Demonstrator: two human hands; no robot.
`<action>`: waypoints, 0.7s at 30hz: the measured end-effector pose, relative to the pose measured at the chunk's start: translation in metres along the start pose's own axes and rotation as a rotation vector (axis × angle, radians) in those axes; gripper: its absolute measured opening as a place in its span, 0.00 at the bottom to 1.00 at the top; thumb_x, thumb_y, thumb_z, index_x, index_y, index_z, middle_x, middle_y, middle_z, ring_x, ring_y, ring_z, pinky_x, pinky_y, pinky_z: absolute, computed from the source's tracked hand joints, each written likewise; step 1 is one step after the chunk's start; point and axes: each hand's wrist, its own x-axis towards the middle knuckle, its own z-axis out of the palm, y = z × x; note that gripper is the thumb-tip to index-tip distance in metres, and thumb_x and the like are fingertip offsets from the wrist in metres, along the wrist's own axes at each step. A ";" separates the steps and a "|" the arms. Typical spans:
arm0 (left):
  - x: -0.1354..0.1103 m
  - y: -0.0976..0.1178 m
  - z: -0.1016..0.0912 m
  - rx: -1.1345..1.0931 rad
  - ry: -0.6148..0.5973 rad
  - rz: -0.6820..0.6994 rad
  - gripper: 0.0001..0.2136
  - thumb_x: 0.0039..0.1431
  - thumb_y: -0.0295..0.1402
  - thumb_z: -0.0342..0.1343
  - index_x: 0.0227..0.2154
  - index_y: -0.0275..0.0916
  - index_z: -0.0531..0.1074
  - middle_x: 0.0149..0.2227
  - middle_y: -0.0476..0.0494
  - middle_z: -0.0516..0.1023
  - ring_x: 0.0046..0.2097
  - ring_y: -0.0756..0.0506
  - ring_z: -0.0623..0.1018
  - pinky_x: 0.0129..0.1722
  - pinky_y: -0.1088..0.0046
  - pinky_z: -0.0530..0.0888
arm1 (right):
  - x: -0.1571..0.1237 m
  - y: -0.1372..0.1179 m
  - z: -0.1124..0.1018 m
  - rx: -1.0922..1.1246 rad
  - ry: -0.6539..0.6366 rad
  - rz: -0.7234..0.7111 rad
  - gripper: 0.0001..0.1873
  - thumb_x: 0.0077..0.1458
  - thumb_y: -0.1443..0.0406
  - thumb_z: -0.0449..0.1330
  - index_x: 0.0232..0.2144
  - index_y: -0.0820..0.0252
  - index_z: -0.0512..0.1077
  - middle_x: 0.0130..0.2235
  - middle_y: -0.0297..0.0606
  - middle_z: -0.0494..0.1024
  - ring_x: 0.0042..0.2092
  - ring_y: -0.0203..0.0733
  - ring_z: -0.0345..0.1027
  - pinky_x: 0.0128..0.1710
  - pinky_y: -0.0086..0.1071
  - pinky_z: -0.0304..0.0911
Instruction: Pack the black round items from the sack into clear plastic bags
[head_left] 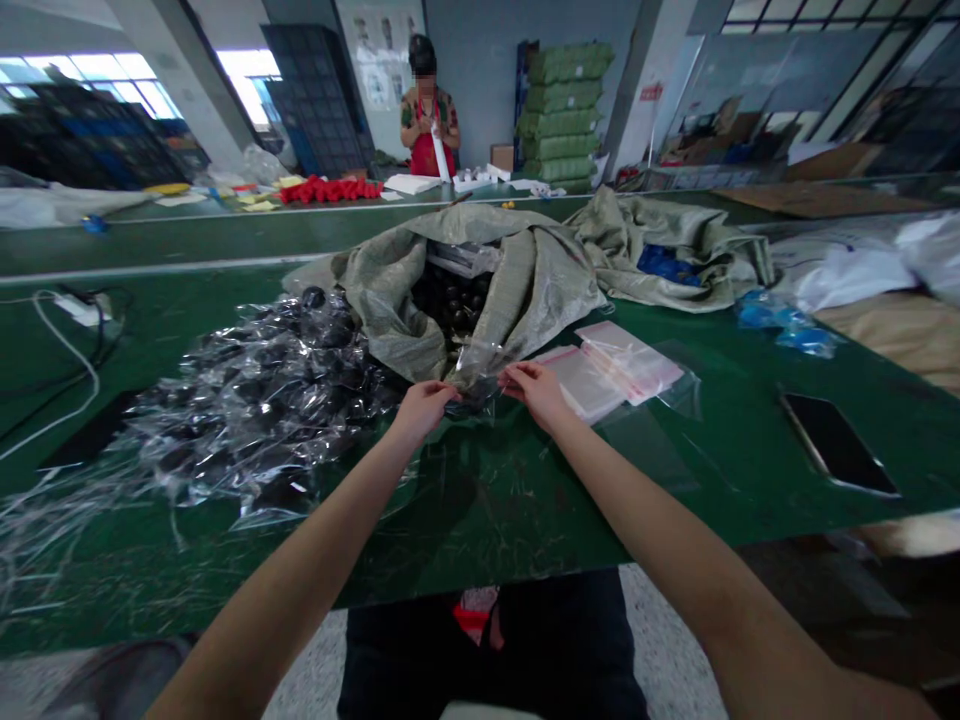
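Note:
Between my two hands is a clear plastic bag (480,402), its shape blurred; something dark shows in or behind it. The fingers of my left hand (426,405) pinch its left side. On its right side my right hand (534,390) is pinching too. Just beyond my hands lies a woven sack (536,285), its mouth open on many round black pieces (454,300). Left of my left hand is a heap of clear bags with black pieces inside (262,400). Flat clear bags with pink edge strips (630,360) lie right of my right hand.
A phone (838,443) lies on the green table (480,510) at right. Another woven sack (720,245) with blue contents sits behind. Cables (90,370) and loose plastic strips (45,540) are at left. Across the tables stands a person (427,125) near red pieces (330,190).

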 end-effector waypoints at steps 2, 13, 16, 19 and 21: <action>-0.004 -0.002 0.000 -0.043 -0.014 -0.045 0.11 0.49 0.40 0.57 0.28 0.37 0.74 0.13 0.58 0.55 0.15 0.55 0.54 0.17 0.76 0.49 | 0.002 0.004 0.001 0.007 -0.019 -0.015 0.10 0.46 0.62 0.69 0.29 0.60 0.74 0.29 0.33 0.79 0.31 0.33 0.74 0.33 0.27 0.71; -0.014 0.014 0.005 0.668 0.264 0.515 0.12 0.61 0.36 0.50 0.41 0.39 0.76 0.44 0.40 0.79 0.43 0.45 0.77 0.45 0.71 0.71 | 0.007 0.013 -0.005 0.004 -0.070 -0.074 0.09 0.47 0.61 0.67 0.31 0.59 0.75 0.28 0.33 0.78 0.31 0.35 0.73 0.33 0.29 0.71; -0.009 0.035 0.020 0.869 0.129 0.679 0.15 0.66 0.38 0.45 0.44 0.40 0.76 0.48 0.40 0.78 0.48 0.44 0.77 0.46 0.71 0.70 | 0.008 0.012 -0.006 -0.035 -0.087 -0.138 0.08 0.49 0.62 0.65 0.33 0.59 0.76 0.29 0.33 0.79 0.33 0.36 0.73 0.33 0.30 0.71; 0.002 0.052 0.036 1.028 0.075 0.752 0.18 0.68 0.40 0.42 0.49 0.43 0.75 0.52 0.41 0.77 0.49 0.43 0.77 0.43 0.70 0.70 | 0.007 0.012 -0.008 -0.084 -0.090 -0.184 0.07 0.51 0.63 0.63 0.33 0.59 0.76 0.29 0.33 0.79 0.32 0.37 0.73 0.34 0.31 0.72; 0.008 0.057 0.043 1.113 0.065 0.772 0.18 0.68 0.39 0.42 0.51 0.44 0.75 0.52 0.41 0.77 0.47 0.43 0.78 0.40 0.70 0.71 | 0.007 0.012 -0.010 -0.127 -0.086 -0.221 0.06 0.52 0.64 0.61 0.32 0.59 0.77 0.28 0.33 0.79 0.31 0.36 0.73 0.34 0.31 0.72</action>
